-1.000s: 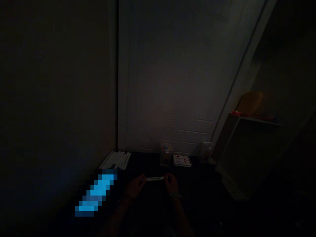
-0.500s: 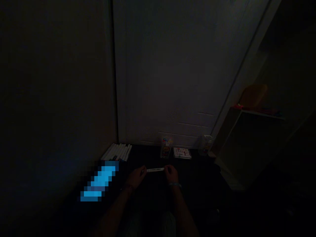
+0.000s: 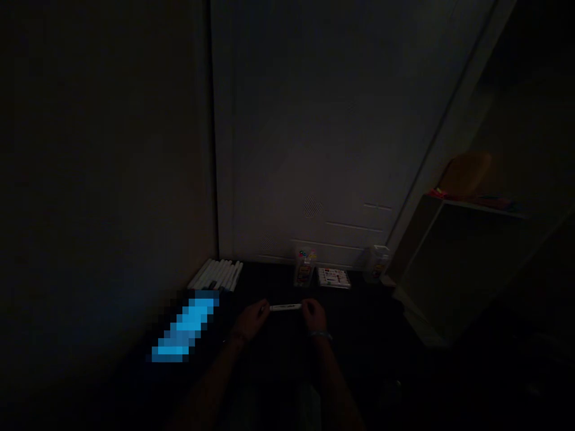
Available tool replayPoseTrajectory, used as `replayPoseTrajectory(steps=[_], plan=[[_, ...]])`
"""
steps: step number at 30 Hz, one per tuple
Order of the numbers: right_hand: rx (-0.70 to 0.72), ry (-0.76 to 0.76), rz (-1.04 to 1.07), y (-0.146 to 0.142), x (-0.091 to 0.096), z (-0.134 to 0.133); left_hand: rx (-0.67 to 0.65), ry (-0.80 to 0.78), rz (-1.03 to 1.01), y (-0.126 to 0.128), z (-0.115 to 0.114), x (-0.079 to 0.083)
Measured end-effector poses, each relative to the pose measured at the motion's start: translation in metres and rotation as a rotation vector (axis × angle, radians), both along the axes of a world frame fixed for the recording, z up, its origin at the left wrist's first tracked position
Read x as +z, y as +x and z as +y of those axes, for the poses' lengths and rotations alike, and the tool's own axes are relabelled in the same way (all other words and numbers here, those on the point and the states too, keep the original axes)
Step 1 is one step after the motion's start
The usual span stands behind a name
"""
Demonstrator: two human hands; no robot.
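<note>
A white marker pen (image 3: 286, 307) lies level between my two hands, above the dark tabletop. Fingers of my left hand (image 3: 254, 318) are closed on its left end. At the other end, my right hand (image 3: 314, 316) pinches the pen between thumb and fingers. Dark printing shows faintly along the barrel. Behind the hands stands a clear container (image 3: 305, 269) with colourful tips in it, and beside it lies a flat pack of white markers (image 3: 333, 278). The dim light hides the finer detail of my fingers.
Several white markers (image 3: 218, 274) lie in a row at the back left. Nearer me is a glowing, pixelated blue screen (image 3: 186, 326). A second clear container (image 3: 378, 263) stands at the back right, against the pale wall (image 3: 314, 149). Further right, a cabinet (image 3: 476, 257) holds an orange object (image 3: 467, 172).
The whole view has shifted slightly, so everything sits a little further right. Both hands keep their hold on the marker pen, with almost no change in pose.
</note>
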State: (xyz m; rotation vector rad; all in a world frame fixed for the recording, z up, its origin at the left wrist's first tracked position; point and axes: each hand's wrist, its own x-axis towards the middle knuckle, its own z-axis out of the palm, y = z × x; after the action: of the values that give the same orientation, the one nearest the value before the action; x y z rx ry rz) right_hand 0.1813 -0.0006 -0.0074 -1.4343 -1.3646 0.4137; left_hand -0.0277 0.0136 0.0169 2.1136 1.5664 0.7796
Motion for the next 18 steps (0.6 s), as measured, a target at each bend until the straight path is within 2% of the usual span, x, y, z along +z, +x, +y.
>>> replayPoseTrajectory(steps=[18], plan=[[0.077, 0.016, 0.009, 0.0019, 0.0032, -0.0018, -0.005, -0.021, 0.023, 0.0002, 0.003, -0.0025]])
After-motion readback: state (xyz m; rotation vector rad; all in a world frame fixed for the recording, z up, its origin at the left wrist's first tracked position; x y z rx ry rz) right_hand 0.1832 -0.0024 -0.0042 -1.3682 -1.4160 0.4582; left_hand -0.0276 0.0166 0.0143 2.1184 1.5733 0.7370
